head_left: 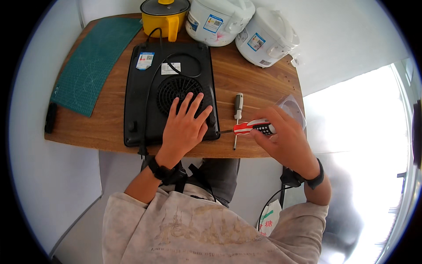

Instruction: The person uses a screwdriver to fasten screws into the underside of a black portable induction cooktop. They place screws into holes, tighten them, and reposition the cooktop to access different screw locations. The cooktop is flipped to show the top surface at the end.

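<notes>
A black induction cooker (138, 99) lies with its underside up on the table, showing a round fan grille (165, 94). My left hand (183, 128) rests flat on it with fingers spread, the fingertips over the grille. My right hand (285, 138) grips a screwdriver (241, 128) with a red, white and black handle. Its shaft points left, and the tip meets the cooker's near right corner; whether it sits in a screw I cannot tell. A second screwdriver (238, 104), grey-handled, lies just beyond the right hand. The cooker's black cord (151, 90) loops over its back, with the plug (143, 151) at the table's front edge.
A green cutting mat (94, 61) covers the table's left side. Along the back stand a yellow pot (160, 22) with a lid and two white rice cookers (217, 24). A clear plastic container (293, 108) sits at the right edge. Below is a white bag (270, 218).
</notes>
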`<state>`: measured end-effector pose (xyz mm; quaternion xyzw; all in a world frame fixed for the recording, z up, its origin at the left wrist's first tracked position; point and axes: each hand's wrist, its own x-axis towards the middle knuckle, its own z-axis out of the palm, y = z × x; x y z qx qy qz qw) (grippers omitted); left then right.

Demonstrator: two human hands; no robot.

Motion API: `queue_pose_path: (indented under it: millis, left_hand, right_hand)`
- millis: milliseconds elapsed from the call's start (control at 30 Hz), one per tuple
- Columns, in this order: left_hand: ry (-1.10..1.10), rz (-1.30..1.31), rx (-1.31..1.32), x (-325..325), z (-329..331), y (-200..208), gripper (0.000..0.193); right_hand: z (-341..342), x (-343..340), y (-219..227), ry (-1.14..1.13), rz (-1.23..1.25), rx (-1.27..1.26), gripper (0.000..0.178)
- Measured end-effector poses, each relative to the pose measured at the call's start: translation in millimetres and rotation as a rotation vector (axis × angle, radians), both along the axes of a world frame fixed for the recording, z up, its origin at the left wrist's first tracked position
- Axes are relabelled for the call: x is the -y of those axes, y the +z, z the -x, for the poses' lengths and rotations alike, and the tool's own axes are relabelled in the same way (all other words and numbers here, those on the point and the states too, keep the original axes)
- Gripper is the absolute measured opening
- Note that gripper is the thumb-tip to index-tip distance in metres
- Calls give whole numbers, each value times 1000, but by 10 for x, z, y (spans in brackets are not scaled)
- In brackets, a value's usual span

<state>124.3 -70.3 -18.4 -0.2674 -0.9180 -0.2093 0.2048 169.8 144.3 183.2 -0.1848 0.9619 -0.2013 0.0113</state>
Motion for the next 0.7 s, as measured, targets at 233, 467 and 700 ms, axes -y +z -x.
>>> queue_pose_path:
  millis: [233, 467, 700]
  left_hand:
    - [10, 9, 2, 0, -3, -5, 41]
    - [13, 22, -2, 1, -5, 30, 43]
    - [16, 36, 0, -11, -4, 35, 43]
  right_hand:
    - [-79, -61, 1, -23, 40, -58, 29]
    - [-59, -7, -262, -29, 74, -110, 33]
    - [-37, -89, -383, 110, 242, -186, 37]
